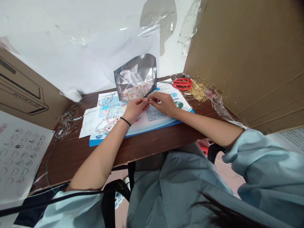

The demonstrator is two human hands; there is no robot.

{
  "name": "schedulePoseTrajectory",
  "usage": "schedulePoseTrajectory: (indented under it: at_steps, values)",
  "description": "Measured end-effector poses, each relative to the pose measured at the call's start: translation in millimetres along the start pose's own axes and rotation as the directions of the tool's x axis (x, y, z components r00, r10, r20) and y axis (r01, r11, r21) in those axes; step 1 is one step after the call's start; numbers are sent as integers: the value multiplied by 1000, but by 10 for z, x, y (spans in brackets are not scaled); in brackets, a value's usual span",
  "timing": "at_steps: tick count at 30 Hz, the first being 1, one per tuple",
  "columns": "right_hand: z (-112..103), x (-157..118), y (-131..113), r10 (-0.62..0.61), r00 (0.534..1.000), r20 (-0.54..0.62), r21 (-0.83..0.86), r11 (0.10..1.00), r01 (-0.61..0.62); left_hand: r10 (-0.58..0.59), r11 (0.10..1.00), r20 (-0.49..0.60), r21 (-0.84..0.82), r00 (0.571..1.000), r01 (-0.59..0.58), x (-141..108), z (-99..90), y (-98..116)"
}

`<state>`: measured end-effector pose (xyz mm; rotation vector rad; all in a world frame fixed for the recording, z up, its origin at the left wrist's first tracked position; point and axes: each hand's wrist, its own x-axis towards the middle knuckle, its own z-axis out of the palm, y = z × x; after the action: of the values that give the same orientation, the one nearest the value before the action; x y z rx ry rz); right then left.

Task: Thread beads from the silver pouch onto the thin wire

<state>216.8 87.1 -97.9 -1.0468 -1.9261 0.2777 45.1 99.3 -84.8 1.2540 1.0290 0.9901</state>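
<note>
My left hand (135, 109), with a black band at the wrist, is closed in a pinch. Its fingertips meet those of my right hand (165, 104), which is pinched too. Whatever lies between them is too small to make out. Just behind the hands stands an open silvery bag (146, 70) with small pink, white and yellow beads (135, 91) at its bottom. Both hands are over a blue and white printed sheet (142, 129). Several beaded bracelets (106, 122) lie on the sheet's left part.
Red-handled scissors (182, 84) and a heap of gold pins (199, 91) lie at the right back of the brown table (152, 144). Tangled clear thread (68, 122) is at the left. Cardboard (247, 63) walls both sides. A sheet with bracelet pictures (20, 152) hangs at left.
</note>
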Motion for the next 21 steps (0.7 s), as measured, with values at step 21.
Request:
schedulePoseTrajectory:
  at_steps: [21]
  values:
    - [-13,43,20,78,997,-28,10,997,-78,94,993,-129,88,987,-83,-64,60,69]
